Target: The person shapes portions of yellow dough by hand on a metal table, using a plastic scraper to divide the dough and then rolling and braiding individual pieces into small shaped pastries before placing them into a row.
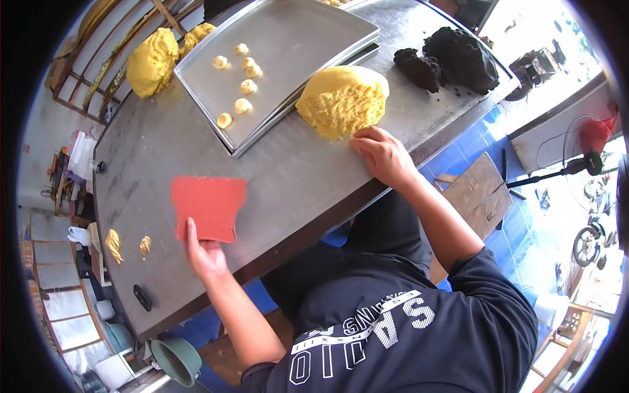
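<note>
Firmly grip the red scraper (pixel 209 202) at nine o'clock, left hand (pixel 208 259) fingers closed on its near edge; steady the yellow dough (pixel 344 101), twelve o'clock, using the right hand (pixel 388 157), fingers half-curled, contents unclear.

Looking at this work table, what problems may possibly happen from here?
The small dough balls lie loose on the metal tray, so a bump might roll them together. Crumbs from the dark mass could stain the yellow lump by the right hand. The red scraper, held in the left hand, might slip if the grip loosens.
</note>
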### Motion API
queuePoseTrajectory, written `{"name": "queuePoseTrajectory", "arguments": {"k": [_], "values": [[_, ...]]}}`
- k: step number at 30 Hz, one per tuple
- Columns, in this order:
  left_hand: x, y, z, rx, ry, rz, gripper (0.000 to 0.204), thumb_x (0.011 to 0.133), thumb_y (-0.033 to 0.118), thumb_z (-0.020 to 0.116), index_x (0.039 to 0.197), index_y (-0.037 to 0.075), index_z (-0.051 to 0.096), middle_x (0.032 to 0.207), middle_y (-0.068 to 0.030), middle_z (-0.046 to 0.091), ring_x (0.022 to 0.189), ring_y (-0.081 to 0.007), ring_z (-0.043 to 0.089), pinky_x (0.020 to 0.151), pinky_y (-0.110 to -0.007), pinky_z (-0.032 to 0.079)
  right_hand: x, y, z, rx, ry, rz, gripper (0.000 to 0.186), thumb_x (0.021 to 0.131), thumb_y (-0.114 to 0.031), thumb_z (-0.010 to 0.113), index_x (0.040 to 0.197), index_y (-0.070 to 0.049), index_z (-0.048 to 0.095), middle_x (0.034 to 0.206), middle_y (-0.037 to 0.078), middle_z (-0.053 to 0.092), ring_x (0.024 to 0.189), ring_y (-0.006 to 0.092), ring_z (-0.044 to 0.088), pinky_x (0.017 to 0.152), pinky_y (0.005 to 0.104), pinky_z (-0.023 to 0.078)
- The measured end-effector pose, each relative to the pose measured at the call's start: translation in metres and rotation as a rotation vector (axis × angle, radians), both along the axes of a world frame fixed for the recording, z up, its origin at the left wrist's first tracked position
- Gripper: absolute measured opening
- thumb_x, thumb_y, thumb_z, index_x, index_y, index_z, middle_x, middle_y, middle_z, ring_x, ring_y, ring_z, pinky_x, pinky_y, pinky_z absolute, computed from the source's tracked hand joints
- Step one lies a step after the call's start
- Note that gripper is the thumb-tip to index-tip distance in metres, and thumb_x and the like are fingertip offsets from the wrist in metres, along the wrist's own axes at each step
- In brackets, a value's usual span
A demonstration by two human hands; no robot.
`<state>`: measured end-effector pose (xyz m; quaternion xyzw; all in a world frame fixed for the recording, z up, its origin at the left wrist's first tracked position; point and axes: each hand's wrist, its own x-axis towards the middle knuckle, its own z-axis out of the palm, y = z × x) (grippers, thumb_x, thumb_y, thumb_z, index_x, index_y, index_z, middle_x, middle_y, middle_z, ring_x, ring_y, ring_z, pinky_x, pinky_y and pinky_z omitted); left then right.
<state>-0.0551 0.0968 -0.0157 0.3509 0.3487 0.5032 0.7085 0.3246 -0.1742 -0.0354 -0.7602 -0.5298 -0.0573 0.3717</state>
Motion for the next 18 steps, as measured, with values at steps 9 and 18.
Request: {"name": "queuePoseTrajectory", "arguments": {"k": [9,18], "values": [[0.132,-0.075,0.032,0.174,0.097,-0.109,0.028,0.106,0.021,0.075,0.122,-0.002,0.075,0.121,-0.0084,0.076,0.111,-0.0176,0.071,0.1,-0.037,0.057,-0.043,0.038,0.056,0.171,0.358,0.115,0.041,0.096,-0.019,0.083,0.133,-0.005,0.074,0.121,0.016,0.075,0.109,0.0311,0.074,0.096,0.0415,0.06],[0.165,-0.095,0.024,0.62,0.36,-0.345,0.024,0.107,0.02,0.075,0.113,-0.003,0.075,0.105,-0.0035,0.077,0.096,-0.0134,0.069,0.089,-0.031,0.054,-0.036,0.086,0.046,0.307,0.824,0.057,0.024,0.1,-0.02,0.082,0.117,-0.003,0.08,0.094,0.004,0.08,0.087,0.0101,0.071,0.081,0.0307,0.058]]}}
